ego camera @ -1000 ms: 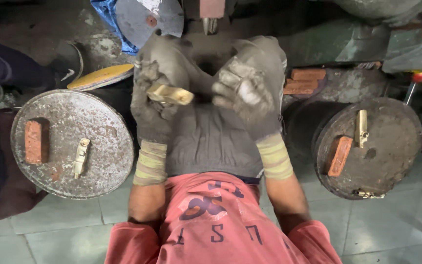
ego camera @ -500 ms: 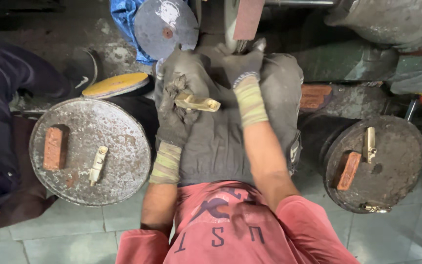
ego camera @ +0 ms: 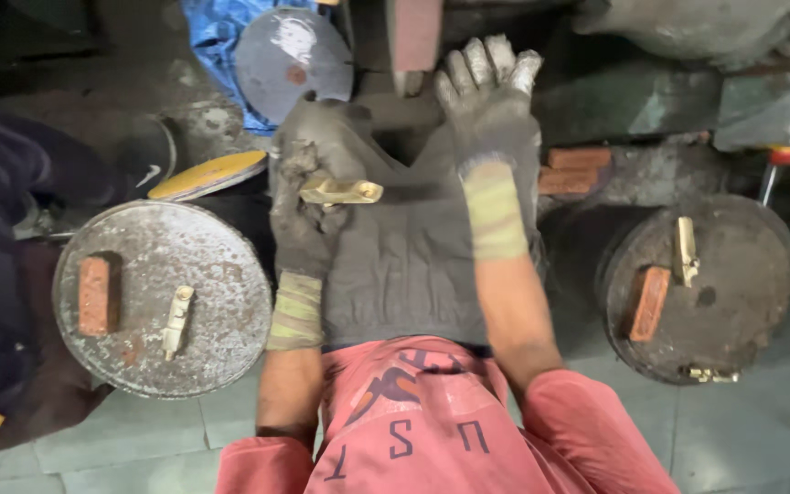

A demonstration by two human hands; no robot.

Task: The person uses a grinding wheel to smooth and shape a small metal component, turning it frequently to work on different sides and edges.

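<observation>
Holding a brass part [ego camera: 340, 190] pinched in its gloved grip over the lap cloth [ego camera: 409, 265], the left hand [ego camera: 308, 197] waited while the right hand [ego camera: 486, 101] reached, fingers spread and empty, toward the red wheel [ego camera: 413, 37]. Other brass pieces [ego camera: 177, 318] lay on the drum lids [ego camera: 221, 274], seemingly awaiting their turn.

Grey gloves with yellow-green striped cuffs showing on left hand [ego camera: 308, 197] and right hand [ego camera: 486, 101]; brass fitting [ego camera: 340, 190] gleaming gold; bricks [ego camera: 95, 295] showing red on speckled grey lids [ego camera: 221, 302].
</observation>
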